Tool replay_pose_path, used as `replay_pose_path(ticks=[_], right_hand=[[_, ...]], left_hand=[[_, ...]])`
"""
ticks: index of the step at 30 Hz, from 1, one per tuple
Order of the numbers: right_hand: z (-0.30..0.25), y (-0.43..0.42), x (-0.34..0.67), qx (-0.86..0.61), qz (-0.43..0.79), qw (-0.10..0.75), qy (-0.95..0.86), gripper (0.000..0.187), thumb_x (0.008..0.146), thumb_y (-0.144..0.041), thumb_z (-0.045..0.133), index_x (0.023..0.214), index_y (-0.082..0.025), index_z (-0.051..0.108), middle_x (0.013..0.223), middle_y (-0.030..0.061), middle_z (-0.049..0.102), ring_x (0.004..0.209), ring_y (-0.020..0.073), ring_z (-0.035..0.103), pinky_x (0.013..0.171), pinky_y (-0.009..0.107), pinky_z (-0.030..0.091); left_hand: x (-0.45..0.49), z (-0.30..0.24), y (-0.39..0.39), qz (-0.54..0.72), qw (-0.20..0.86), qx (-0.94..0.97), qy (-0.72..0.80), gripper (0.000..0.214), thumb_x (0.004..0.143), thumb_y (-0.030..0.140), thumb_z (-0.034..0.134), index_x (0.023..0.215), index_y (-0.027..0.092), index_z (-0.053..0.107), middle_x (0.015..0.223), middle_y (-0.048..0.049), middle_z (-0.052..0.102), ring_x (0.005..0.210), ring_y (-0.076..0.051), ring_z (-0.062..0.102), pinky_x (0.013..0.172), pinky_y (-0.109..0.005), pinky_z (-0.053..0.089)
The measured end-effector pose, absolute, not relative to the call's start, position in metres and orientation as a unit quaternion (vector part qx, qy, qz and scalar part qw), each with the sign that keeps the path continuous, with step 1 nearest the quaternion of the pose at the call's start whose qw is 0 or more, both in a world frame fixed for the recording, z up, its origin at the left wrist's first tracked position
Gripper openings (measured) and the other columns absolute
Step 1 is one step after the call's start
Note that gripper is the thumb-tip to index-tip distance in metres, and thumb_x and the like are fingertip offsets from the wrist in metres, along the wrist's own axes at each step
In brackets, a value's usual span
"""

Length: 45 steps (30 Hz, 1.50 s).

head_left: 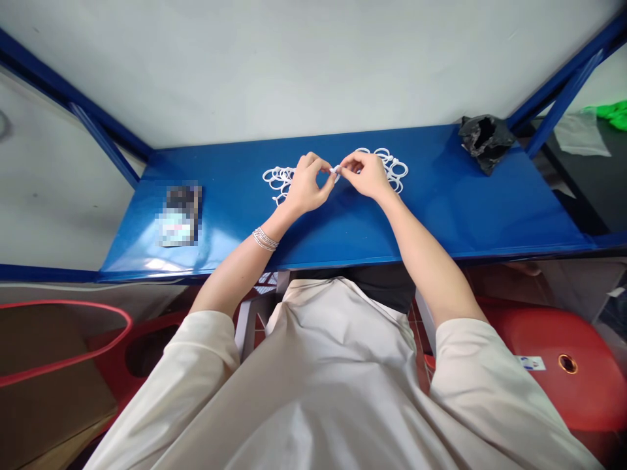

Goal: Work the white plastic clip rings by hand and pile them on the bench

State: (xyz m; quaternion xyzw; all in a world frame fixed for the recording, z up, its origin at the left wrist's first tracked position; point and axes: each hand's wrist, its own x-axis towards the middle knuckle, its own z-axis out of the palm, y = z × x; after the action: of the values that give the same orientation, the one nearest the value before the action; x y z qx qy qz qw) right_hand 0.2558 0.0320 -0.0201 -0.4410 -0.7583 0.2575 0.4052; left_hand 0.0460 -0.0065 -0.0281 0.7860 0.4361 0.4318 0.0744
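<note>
Head view, left hand [304,185], right hand [366,175] pinching white ring [336,170], mid-shelf [441,209]

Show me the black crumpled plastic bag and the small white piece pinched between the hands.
black crumpled plastic bag [490,151], head view, its front fold.
small white piece [336,170], head view, its exposed middle.

Light was bright, even and diffuse, from overhead. Whitish glare lay on the blue shelf [465,209] at its near left corner. Faint shadows sat under the left hand [304,186] and right hand [367,175]. Straight lines bowed toward the edges. One patch [179,214] was pixelated.
</note>
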Motion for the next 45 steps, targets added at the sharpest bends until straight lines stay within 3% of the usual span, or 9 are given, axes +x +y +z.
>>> replay_pose_path(ticks=[7, 12, 15, 21, 26, 30, 37, 41, 45], right_hand=[[-0.016, 0.022, 0.25, -0.449, 0.134, 0.315, -0.826, 0.028, 0.104, -0.041, 0.068, 0.089, -0.019, 0.076, 0.098, 0.0132, 0.076, 0.094, 0.031, 0.068, 0.09, 0.047, 0.051], [-0.015, 0.019, 0.243, -0.47, 0.09, 0.29, -0.829, 0.057, 0.117, -0.058, 0.047, 0.09, -0.018, 0.076, 0.099, 0.0167, 0.075, 0.102, 0.0356, 0.07, 0.095, 0.05, 0.05], [-0.016, 0.019, 0.239, -0.501, 0.106, 0.298, -0.806, 0.072, 0.117, -0.072, 0.035, 0.096, -0.018, 0.077, 0.095, 0.0166, 0.074, 0.103, 0.0371, 0.072, 0.094, 0.05, 0.051], [-0.012, 0.016, 0.231, -0.513, 0.203, 0.334, -0.764, 0.081, 0.116, -0.079, 0.027, 0.102, -0.022, 0.083, 0.079, 0.0095, 0.067, 0.089, 0.03, 0.071, 0.086, 0.045, 0.055], [-0.007, 0.014, 0.224, -0.516, 0.287, 0.365, -0.719, 0.087, 0.113, -0.084, 0.029, 0.091, -0.021, 0.084, 0.063, 0.0044, 0.059, 0.073, 0.0244, 0.068, 0.08, 0.042, 0.057], [-0.012, 0.02, 0.229, -0.522, 0.304, 0.368, -0.707, 0.087, 0.106, -0.092, 0.036, 0.093, -0.021, 0.084, 0.063, 0.0042, 0.061, 0.068, 0.0234, 0.068, 0.077, 0.041, 0.058], [-0.019, 0.026, 0.238, -0.481, 0.302, 0.372, -0.735, 0.076, 0.107, -0.089, 0.045, 0.085, -0.023, 0.076, 0.059, 0.0023, 0.056, 0.065, 0.022, 0.062, 0.068, 0.039, 0.054], [-0.015, 0.024, 0.242, -0.469, 0.26, 0.349, -0.769, 0.061, 0.102, -0.08, 0.066, 0.083, -0.022, 0.071, 0.07, 0.0044, 0.064, 0.075, 0.0226, 0.062, 0.074, 0.039, 0.053], [-0.01, 0.021, 0.244, -0.46, 0.245, 0.357, -0.775, 0.054, 0.1, -0.075, 0.072, 0.086, -0.022, 0.072, 0.088, 0.0086, 0.074, 0.084, 0.0245, 0.065, 0.081, 0.041, 0.054]], left_hand=[[0.049, -0.021, -0.013, 0.423, 0.126, 0.81, 0.386, 0.032, 0.111, 0.05, 0.062, 0.099, 0.022, 0.069, 0.089, -0.0067, 0.073, 0.078, -0.02, 0.061, 0.082, -0.039, 0.052], [0.054, -0.019, -0.021, 0.427, 0.198, 0.795, 0.382, 0.041, 0.112, 0.057, 0.06, 0.094, 0.021, 0.069, 0.082, -0.005, 0.075, 0.066, -0.016, 0.058, 0.069, -0.034, 0.047], [0.059, -0.018, -0.022, 0.44, 0.261, 0.775, 0.371, 0.05, 0.112, 0.065, 0.057, 0.09, 0.022, 0.067, 0.076, -0.0032, 0.073, 0.06, -0.014, 0.053, 0.062, -0.031, 0.042], [0.068, -0.012, -0.019, 0.484, 0.342, 0.738, 0.322, 0.061, 0.107, 0.076, 0.059, 0.079, 0.022, 0.06, 0.067, 0.0005, 0.059, 0.057, -0.012, 0.045, 0.059, -0.032, 0.037], [0.067, -0.01, -0.017, 0.494, 0.391, 0.719, 0.295, 0.062, 0.105, 0.079, 0.062, 0.078, 0.023, 0.059, 0.067, 0.0011, 0.056, 0.058, -0.012, 0.045, 0.059, -0.032, 0.037], [0.068, -0.012, -0.02, 0.49, 0.377, 0.725, 0.303, 0.063, 0.106, 0.08, 0.058, 0.079, 0.023, 0.059, 0.071, -0.0003, 0.06, 0.062, -0.013, 0.051, 0.063, -0.033, 0.044], [0.068, -0.021, -0.023, 0.488, 0.331, 0.716, 0.375, 0.063, 0.102, 0.087, 0.056, 0.089, 0.025, 0.058, 0.076, -0.0005, 0.06, 0.067, -0.015, 0.055, 0.064, -0.033, 0.045], [0.062, -0.024, -0.016, 0.509, 0.303, 0.699, 0.4, 0.06, 0.104, 0.084, 0.058, 0.09, 0.025, 0.057, 0.076, -0.0007, 0.061, 0.068, -0.015, 0.057, 0.064, -0.033, 0.047], [0.056, -0.025, -0.01, 0.511, 0.301, 0.689, 0.416, 0.058, 0.105, 0.082, 0.057, 0.091, 0.026, 0.057, 0.077, -0.001, 0.063, 0.068, -0.015, 0.059, 0.063, -0.031, 0.049]])
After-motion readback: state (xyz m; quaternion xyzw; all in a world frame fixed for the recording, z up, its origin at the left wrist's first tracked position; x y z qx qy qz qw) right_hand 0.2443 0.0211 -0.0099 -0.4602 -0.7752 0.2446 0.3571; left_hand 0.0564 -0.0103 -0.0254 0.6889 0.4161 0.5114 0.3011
